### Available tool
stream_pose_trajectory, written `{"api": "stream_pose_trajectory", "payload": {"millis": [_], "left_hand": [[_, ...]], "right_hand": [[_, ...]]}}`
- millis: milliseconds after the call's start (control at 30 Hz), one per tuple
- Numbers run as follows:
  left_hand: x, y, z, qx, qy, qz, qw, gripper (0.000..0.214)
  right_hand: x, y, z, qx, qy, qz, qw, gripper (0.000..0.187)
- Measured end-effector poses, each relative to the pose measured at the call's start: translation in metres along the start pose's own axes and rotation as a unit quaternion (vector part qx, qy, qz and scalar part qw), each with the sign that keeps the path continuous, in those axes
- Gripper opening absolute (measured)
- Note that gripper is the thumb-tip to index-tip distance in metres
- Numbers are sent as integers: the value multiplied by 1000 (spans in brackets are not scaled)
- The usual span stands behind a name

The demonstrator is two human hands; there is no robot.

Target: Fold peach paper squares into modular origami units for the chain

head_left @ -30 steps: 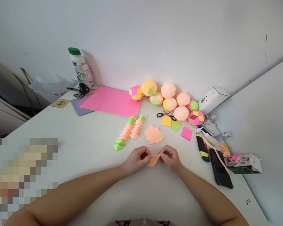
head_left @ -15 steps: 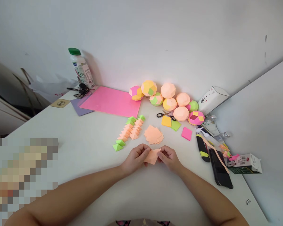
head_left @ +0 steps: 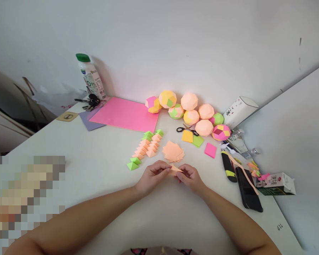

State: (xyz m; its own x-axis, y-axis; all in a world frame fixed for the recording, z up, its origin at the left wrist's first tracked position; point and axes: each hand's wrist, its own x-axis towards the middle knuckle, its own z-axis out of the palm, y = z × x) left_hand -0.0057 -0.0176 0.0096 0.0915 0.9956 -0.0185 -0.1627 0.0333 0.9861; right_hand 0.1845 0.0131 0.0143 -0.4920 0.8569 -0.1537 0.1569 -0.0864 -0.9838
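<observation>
Between my two hands is a small peach paper (head_left: 175, 170), bent into a narrow pointed shape. My left hand (head_left: 154, 176) pinches its left side, thumb on top. The right end is pinched by my right hand (head_left: 190, 177). Just beyond my fingers lies a fanned stack of peach paper squares (head_left: 173, 151). To the left of that stack stand two rows of folded paper pieces (head_left: 145, 147), peach in the middle with green ones at the ends. How the underside of the held paper is folded is hidden by my fingers.
Faceted paper balls (head_left: 189, 102) sit along the wall. Scissors (head_left: 187, 130) lie by yellow, green and pink paper pads (head_left: 210, 150). A pink sheet (head_left: 124, 115), keys (head_left: 90, 102) and a bottle (head_left: 91, 76) are back left. At right are a cutter (head_left: 228, 166), phone (head_left: 248, 191) and carton (head_left: 278, 184).
The peach paper has gone from a flatter, larger face toward me to a narrow folded shape. My hands stay in almost the same place, with the fingers shifted slightly.
</observation>
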Motion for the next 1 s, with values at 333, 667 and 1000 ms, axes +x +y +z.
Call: {"api": "stream_pose_trajectory", "payload": {"millis": [333, 667, 1000], "left_hand": [[0, 0, 3, -90, -17, -50, 995, 18], [-2, -4, 3, -40, -78, -77, 993, 33], [-3, -2, 3, -16, -110, -94, 989, 40]], "right_hand": [[1, 1, -2, -8, -14, 3, 1000, 29], [0, -2, 0, 46, -23, 7, 999, 26], [1, -1, -2, -8, -27, 0, 1000, 35]]}}
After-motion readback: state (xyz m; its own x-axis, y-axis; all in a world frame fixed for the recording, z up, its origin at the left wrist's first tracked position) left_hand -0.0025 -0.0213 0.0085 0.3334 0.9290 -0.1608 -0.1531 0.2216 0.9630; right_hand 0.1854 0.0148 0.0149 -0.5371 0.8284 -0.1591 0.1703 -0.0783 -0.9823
